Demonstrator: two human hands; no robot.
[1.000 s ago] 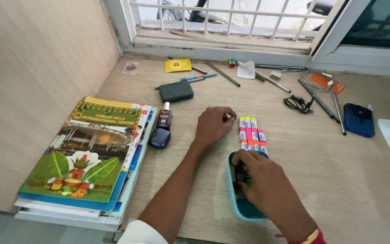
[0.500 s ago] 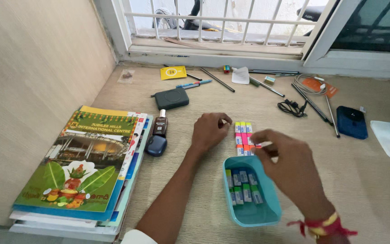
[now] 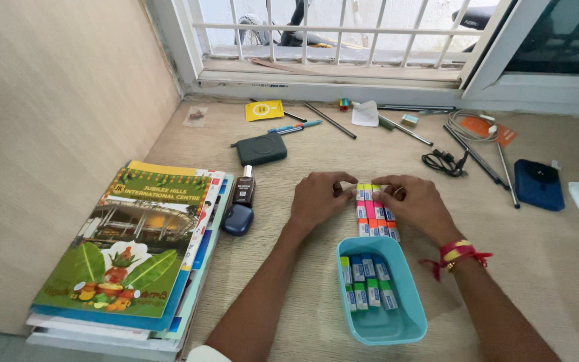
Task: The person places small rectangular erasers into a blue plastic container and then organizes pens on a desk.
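Erasers [image 3: 372, 212], small and bright in yellow, pink and orange, lie packed in rows on the desk [image 3: 343, 154], just at twelve o'clock from a teal tub [image 3: 403, 315]. Both hands press on the block from either side: the left hand [image 3: 317, 196] at nine o'clock, fingers curled against the top row, the right hand [image 3: 415, 201] at three o'clock, fingertips pinching the upper erasers. Neither hand lifts anything clear of the desk. Inside the tub, more erasers, blue and green, sit in two rows. At nine o'clock from the left hand stand a small brown bottle [image 3: 243, 188] and a dark blue case [image 3: 237, 219], then a stack of books [image 3: 129, 248]. Pens, cables and a black pad [image 3: 261, 148] lie scattered toward the window.
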